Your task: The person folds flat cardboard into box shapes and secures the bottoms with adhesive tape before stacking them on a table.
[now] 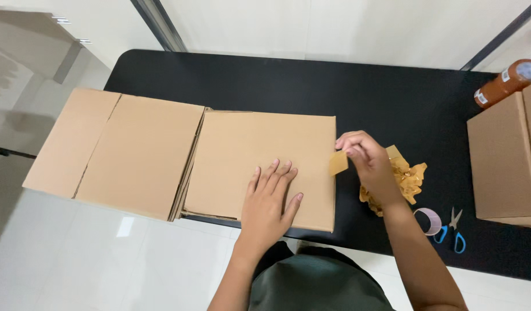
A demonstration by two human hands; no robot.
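Pressing flat on the flattened brown cardboard box (259,167) at the black counter (334,86) front edge, left hand (269,201) open; right hand (366,158) pinching a tan tape strip (338,163) at the box's right edge: light, stiff board, probably best gripped by its edges; tape thin, likely sticky.

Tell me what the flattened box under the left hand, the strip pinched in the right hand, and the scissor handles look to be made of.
Flattened box: corrugated cardboard, matte tan; layered edges show at its side. Strip in the right hand: likely brown packing tape, thin and slightly glossy, matching the crumpled pile beside it. Scissor handles: probably plastic, smooth blue; the blades look like metal. The left hand lies flat on the box.
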